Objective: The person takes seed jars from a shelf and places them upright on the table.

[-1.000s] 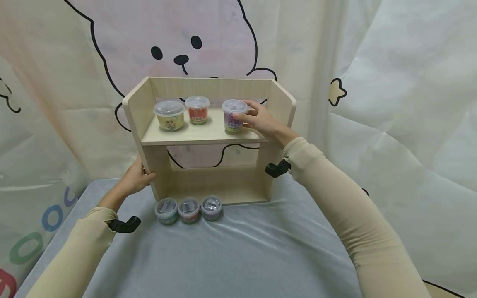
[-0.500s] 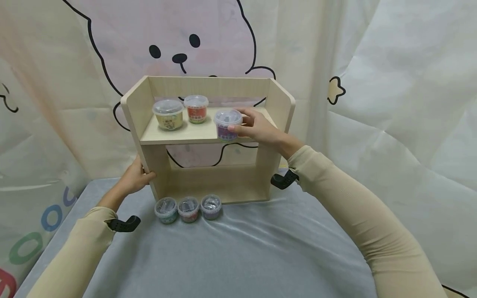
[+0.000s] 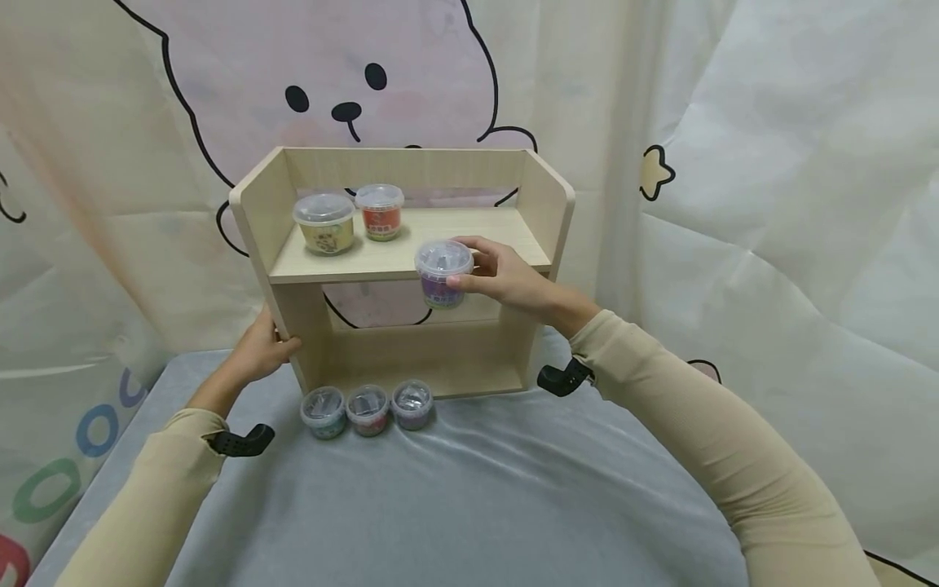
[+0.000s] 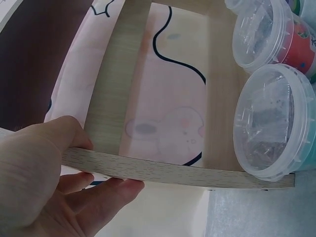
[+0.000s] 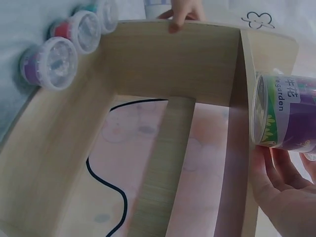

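My right hand (image 3: 509, 281) pinches a purple-labelled plastic tub (image 3: 443, 281) with a clear lid between thumb and fingers. It is held in front of the upper shelf's front edge, roughly upright. The right wrist view shows the tub's label (image 5: 291, 113) with "garden" printed on it. On the left, my left hand (image 3: 257, 352) grips the side panel of a pale wooden two-tier shelf (image 3: 411, 356). Its thumb and fingers lie on opposite faces of the panel (image 4: 163, 170). On the upper tier stand a yellow tub (image 3: 325, 234) and a red tub (image 3: 381, 218).
Three lidded tubs, one teal (image 3: 324, 416), one red (image 3: 368, 412) and one purple (image 3: 412, 407), stand in a row on the grey-blue cloth (image 3: 440, 505) before the shelf's bottom edge. Behind hangs a curtain (image 3: 587, 106) with cartoon drawings.
My right hand has lifted the purple tub off the upper tier and brought it forward and down past the shelf edge. My left hand keeps its hold on the side panel.
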Demonstrator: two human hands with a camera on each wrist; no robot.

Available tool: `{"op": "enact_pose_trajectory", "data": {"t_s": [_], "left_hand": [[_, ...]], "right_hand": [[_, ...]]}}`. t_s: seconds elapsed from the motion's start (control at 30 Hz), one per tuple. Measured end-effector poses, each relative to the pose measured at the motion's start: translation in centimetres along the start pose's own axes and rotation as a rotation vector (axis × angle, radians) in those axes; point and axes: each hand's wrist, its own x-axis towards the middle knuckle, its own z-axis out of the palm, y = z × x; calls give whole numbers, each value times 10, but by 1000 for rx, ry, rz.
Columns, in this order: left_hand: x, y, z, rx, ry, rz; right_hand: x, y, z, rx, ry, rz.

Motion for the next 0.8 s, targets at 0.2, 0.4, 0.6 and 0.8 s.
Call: {"op": "enact_pose_trajectory", "data": {"t_s": [0.2, 0.4, 0.6, 0.8], "left_hand": [[0, 0, 1, -12, -4, 4], [2, 1, 2, -23, 10, 26], [2, 0, 2, -24, 5, 10], [0, -2, 1, -13, 4, -8]], "right_hand": [[-8, 9, 4, -24, -16, 10], [-12, 24, 6, -48, -16, 20], [-15, 38, 9, -53, -17, 11], [-16, 54, 14, -69, -28, 11]]}}
